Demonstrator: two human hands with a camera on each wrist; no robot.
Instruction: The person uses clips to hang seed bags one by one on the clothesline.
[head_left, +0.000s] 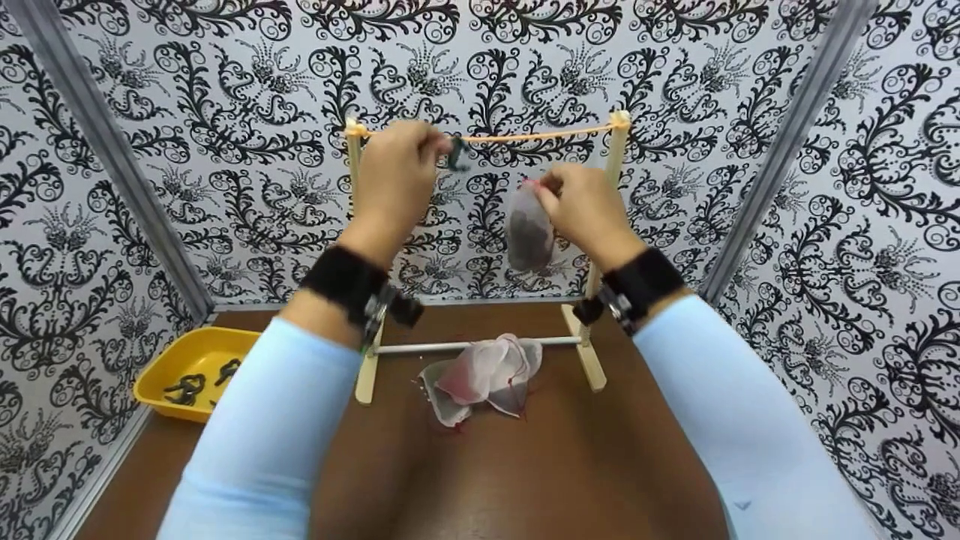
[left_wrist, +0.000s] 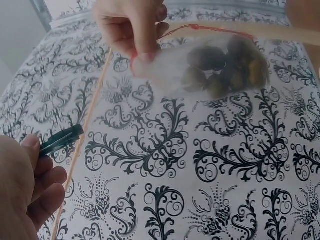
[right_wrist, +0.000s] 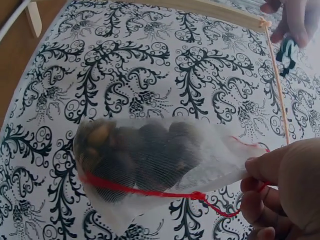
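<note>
My left hand (head_left: 397, 169) pinches a dark green clothespin (left_wrist: 62, 140) between thumb and fingers, right by the orange cord (head_left: 540, 136). In the left wrist view the clothespin's tip overlaps the cord. A white mesh drawstring bag (right_wrist: 150, 160) hangs from my right hand (head_left: 585, 202), which pinches its gathered top below the cord. Through the mesh show several dark, rounded, stone-like pieces and a yellowish one. A red drawstring (right_wrist: 150, 191) runs along the bag's side.
Wooden posts (head_left: 616, 154) hold the cord at both ends, with a white rod (head_left: 427, 347) joining them low down. More mesh bags (head_left: 487, 371) with red strings lie on the brown table (head_left: 510, 472). At left, a yellow tray (head_left: 169, 356) holds several dark clothespins. A patterned wall stands behind.
</note>
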